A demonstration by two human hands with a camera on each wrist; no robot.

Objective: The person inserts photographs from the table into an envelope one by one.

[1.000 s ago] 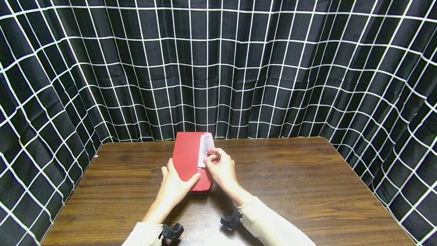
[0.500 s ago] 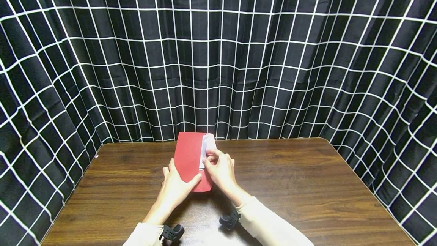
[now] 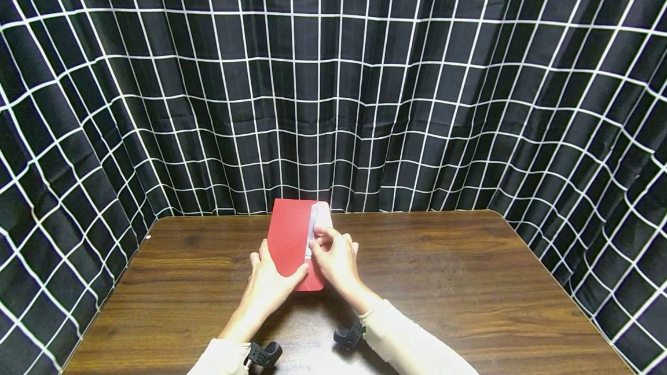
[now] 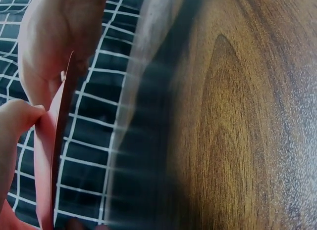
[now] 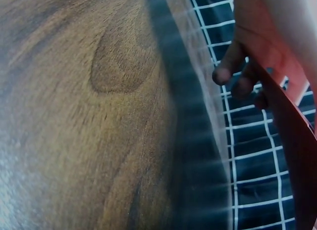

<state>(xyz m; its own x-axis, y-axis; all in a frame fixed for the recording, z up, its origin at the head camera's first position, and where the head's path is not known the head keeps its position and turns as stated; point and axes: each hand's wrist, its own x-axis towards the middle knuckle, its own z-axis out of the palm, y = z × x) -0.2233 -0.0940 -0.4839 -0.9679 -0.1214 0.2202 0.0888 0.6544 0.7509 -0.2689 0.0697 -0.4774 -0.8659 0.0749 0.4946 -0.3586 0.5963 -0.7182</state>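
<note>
A red envelope [image 3: 289,230] is held up over the table, its pale flap [image 3: 323,216] folded out to the right. At its opening shows a narrow strip of white paper [image 3: 311,233]. My left hand [image 3: 271,276] grips the lower left of the envelope, thumb on the front and fingers behind. In the right wrist view those fingertips [image 5: 242,86] come round the back of the red sheet. My right hand [image 3: 337,256] pinches at the opening with thumb and forefinger, right at the paper's edge. The left wrist view has the envelope [image 4: 45,161] edge-on.
The brown wooden table [image 3: 443,271] extends on both sides of the hands. A black curtain with white grid lines [image 3: 333,74] surrounds its back and sides. Dark wrist straps [image 3: 264,354] sit at both wrists. A tiny white speck [image 3: 148,236] lies by the left edge.
The visible white strip has narrowed as the paper slides leftward into the envelope. The envelope and left hand have shifted slightly right; the right hand stays nearly where it was.
</note>
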